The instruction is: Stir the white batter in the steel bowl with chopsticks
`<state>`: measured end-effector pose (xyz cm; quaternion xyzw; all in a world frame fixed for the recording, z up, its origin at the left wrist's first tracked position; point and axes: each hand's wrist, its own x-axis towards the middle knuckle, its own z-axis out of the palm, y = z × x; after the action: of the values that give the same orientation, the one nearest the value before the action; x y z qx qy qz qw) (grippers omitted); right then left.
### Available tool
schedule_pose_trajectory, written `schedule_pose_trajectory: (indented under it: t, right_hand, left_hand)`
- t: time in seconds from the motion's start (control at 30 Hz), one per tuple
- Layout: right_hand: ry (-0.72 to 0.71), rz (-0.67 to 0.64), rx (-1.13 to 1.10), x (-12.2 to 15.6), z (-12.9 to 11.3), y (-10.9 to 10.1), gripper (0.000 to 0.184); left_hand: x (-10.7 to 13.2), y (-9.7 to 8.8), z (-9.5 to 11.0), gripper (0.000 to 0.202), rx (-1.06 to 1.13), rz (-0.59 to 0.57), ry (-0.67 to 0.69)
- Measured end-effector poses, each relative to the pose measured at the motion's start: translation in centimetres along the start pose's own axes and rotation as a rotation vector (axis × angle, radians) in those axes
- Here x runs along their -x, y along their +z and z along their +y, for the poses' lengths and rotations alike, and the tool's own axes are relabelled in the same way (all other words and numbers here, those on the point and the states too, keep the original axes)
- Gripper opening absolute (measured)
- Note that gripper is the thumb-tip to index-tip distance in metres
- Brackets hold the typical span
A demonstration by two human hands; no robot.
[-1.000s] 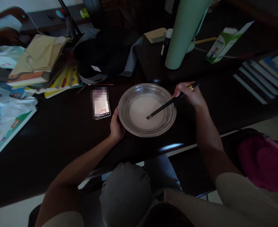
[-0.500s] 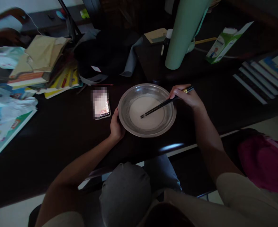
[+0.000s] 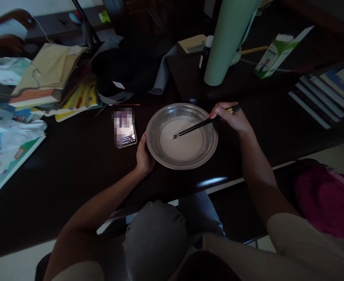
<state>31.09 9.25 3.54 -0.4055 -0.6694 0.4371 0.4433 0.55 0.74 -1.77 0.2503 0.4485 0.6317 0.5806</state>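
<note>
A shallow metal bowl (image 3: pixel 209 150) sits on the dark table and holds a pale, milky batter (image 3: pixel 186 146). My left hand (image 3: pixel 144 154) grips the bowl's left rim, fingers curled round it. My right hand (image 3: pixel 232 117) is closed on a pair of dark chopsticks (image 3: pixel 202 124) at the bowl's upper right. The chopstick tips rest in the batter left of the bowl's centre.
A phone (image 3: pixel 125 130) lies left of the bowl. Stacked books and papers (image 3: pixel 49 78) fill the left side. A tall green cylinder (image 3: pixel 226 43) and a small carton (image 3: pixel 277 52) stand behind; books (image 3: pixel 327 95) lie at right. Another person's hands (image 3: pixel 4 33) appear far left.
The chopstick tips have swept leftward and up through the batter, and my right hand has shifted slightly left. My left hand has stayed on the rim.
</note>
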Motion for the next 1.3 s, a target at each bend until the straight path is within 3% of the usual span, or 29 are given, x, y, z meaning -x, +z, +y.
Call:
schedule_pose_trajectory:
  t: [0.13, 0.33, 0.53, 0.73, 0.93, 1.13, 1.3]
  right_hand:
    - [0.009, 0.133, -0.036, 0.08, 0.19, -0.36, 0.043]
    - [0.028, -0.086, -0.010, 0.18, -0.01, 0.17, 0.039]
    - [-0.006, 0.104, -0.035, 0.04, 0.21, -0.29, 0.041]
    - [0.023, -0.072, -0.008, 0.15, -0.08, 0.08, 0.041]
    - [0.005, 0.098, -0.029, 0.09, 0.34, -0.41, 0.041]
    - [0.012, -0.075, -0.036, 0.14, 0.15, -0.01, 0.038]
    - [0.015, 0.071, -0.012, 0.03, 0.21, -0.16, 0.040]
  left_hand:
    - [0.03, 0.02, 0.02, 0.028, -0.007, -0.011, 0.002]
    - [0.00, -0.09, -0.02, 0.027, 0.007, 0.007, -0.002]
    - [0.01, -0.10, -0.09, 0.028, 0.026, -0.008, -0.001]
    - [-0.05, -0.25, -0.12, 0.029, 0.017, 0.011, -0.007]
    - [-0.12, -0.30, -0.20, 0.030, 0.018, -0.019, -0.004]
    - [-0.18, -0.39, -0.25, 0.028, 0.013, -0.010, -0.008]
    - [-0.11, -0.26, -0.14, 0.027, 0.024, -0.007, -0.001]
